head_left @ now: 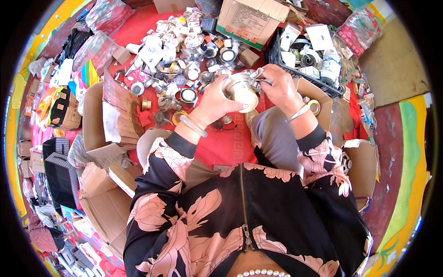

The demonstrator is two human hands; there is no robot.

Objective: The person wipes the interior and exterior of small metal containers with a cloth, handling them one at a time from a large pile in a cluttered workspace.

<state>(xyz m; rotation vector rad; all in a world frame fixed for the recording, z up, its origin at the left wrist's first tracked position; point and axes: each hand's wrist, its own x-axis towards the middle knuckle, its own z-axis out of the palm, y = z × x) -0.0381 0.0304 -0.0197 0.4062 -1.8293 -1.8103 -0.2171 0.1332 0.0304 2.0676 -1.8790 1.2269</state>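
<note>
My left hand (pixel 213 104) is closed around the side of a round white light fitting (pixel 244 96) with a cream-coloured face, held up in front of me over the red cloth. At its far right edge, my right hand (pixel 279 87) pinches a crumpled grey strip (pixel 255 77), perhaps cloth, that lies against the fitting. Just beyond my hands spreads a heap of mixed round lamps and fittings (pixel 189 74). The fitting's underside and part of my left fingers are hidden.
A black plastic crate (pixel 318 83) of boxed and loose parts stands at far right, beside a printed cardboard box (pixel 249 21). Open cardboard boxes flank me at left (pixel 94 115) and right (pixel 362 168). A tape roll (pixel 314 107) lies near my right wrist.
</note>
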